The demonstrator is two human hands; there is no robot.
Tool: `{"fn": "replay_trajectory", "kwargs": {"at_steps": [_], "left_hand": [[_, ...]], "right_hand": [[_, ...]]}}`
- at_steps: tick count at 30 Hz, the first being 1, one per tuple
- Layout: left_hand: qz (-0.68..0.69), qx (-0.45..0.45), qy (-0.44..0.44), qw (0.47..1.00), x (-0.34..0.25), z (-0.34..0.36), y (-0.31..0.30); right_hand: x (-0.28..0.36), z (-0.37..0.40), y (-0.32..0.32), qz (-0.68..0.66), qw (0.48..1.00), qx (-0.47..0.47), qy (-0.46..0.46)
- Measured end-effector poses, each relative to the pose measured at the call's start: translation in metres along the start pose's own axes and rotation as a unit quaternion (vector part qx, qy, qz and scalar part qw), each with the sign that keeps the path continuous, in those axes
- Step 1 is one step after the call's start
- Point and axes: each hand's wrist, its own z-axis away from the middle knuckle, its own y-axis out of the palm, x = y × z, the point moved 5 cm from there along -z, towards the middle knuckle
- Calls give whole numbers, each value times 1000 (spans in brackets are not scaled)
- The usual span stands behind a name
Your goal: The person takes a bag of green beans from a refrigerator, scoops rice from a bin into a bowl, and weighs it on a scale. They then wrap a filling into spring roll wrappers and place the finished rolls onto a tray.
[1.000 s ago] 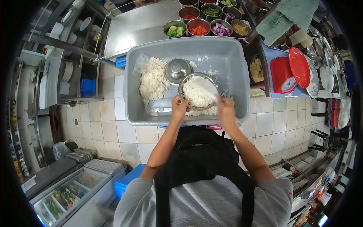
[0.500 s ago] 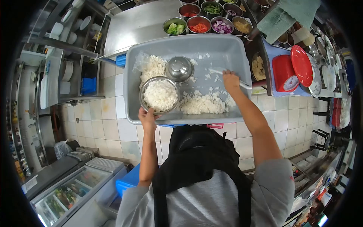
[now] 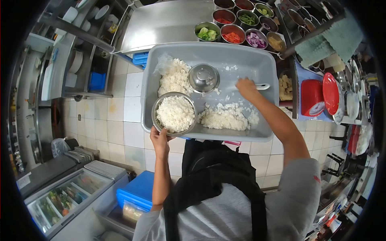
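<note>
A metal bowl heaped with white rice (image 3: 175, 114) is gripped at its lower rim by my left hand (image 3: 160, 140), over the front left of a grey tub (image 3: 161, 50). My right hand (image 3: 246, 86) is closed around a white-handled utensil (image 3: 263, 86) inside the tub; the utensil's other end is hidden. Loose rice (image 3: 225, 117) lies along the tub's front side, and more rice (image 3: 175, 76) is piled at the back left beside a clear plastic bag. An upside-down metal bowl (image 3: 204, 78) rests between that pile and my right hand.
Metal containers of cut vegetables (image 3: 233, 34) stand behind the tub on a steel counter (image 3: 165, 20). To the right are a red scale (image 3: 311, 96) and a red plate (image 3: 331, 93). A glass-topped freezer (image 3: 68, 193) and a blue lid (image 3: 138, 186) are at the lower left.
The view has shifted, so the tub and containers appear farther right. The utensil has turned in my right hand, its handle end now pointing right. My left hand still holds the rice bowl.
</note>
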Motion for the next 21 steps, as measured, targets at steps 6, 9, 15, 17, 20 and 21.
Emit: {"fn": "replay_trajectory", "kwargs": {"at_steps": [6,9,15,17,20,21], "left_hand": [[19,10,2,1000,-6,-4,7],[25,21,1,999,-10,-7,10],[26,6,1,1000,-4,-10,7],[24,8,0,1000,-7,-9,8],[20,15,0,1000,-11,-9,10],[19,14,0,1000,-10,-8,9]], "right_hand": [[-20,-35,-21,-85,991,-46,93],[-12,-32,-5,-54,995,18,86],[25,46,-43,-83,992,88,-18],[47,33,-29,-87,994,52,-46],[40,37,-18,-94,988,96,-77],[31,44,-11,-97,975,179,-86]]}}
